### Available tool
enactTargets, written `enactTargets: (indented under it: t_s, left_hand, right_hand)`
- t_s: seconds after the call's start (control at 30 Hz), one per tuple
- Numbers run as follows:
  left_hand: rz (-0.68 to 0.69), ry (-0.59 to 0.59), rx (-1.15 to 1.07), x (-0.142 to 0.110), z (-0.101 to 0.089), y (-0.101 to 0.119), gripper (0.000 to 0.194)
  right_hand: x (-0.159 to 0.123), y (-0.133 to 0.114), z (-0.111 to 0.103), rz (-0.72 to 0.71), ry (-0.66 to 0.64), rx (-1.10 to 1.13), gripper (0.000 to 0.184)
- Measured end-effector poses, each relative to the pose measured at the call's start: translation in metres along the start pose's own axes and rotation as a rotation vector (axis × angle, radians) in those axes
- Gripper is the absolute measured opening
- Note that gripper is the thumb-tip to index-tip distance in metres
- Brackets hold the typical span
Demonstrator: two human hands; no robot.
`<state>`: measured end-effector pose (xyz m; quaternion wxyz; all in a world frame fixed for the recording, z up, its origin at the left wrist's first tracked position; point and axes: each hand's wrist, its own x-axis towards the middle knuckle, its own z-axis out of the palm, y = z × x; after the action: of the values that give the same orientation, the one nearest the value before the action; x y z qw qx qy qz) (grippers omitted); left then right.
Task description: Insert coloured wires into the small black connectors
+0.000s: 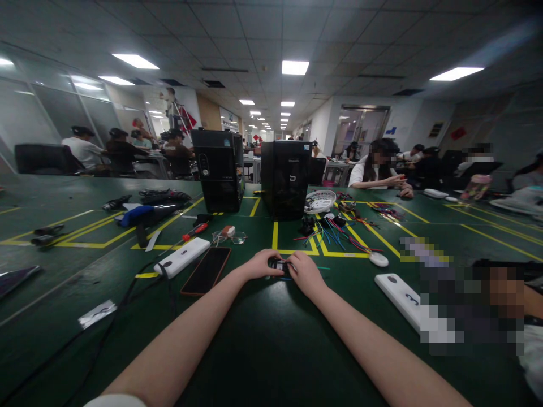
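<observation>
Both my hands meet over the green table. Between them is a small black block (pixel 279 266) with a pale marking on top; thin coloured wires show beside it. My left hand (pixel 259 264) grips its left side, thumb and forefinger curled around it. From the right, the bent fingers of my right hand (pixel 305 271) press on the same block. Fingers cover much of the block, so its exact kind is not clear. Just beyond lies a bunch of coloured wires with black connectors (pixel 335 226). A phone (pixel 207 271) rests left of my left hand.
Two black computer towers (pixel 218 192) stand at the back. Left are a white power bank (pixel 184 257), glasses (pixel 238 238), a red screwdriver (pixel 195 231) and a black cable (pixel 123 308). Right are a white basket (pixel 321 202), another power bank (pixel 399 297) and a nearby person's arm.
</observation>
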<state>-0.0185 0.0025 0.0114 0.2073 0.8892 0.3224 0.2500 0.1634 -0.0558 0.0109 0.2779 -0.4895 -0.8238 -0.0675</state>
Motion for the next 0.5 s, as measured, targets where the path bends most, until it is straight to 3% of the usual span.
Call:
enactTargets:
  t_s: [0.4,0.5]
  left_hand:
    - [-0.001,-0.005,0.004,0.0,0.0,0.002,0.034]
    - [-0.016,0.02,-0.003,0.0,0.002,0.001,0.034]
  right_hand:
    - [0.003,-0.003,-0.001,0.117,0.165,0.132,0.013]
    - [0.002,-0.006,-0.005,0.073,0.151,0.135,0.011]
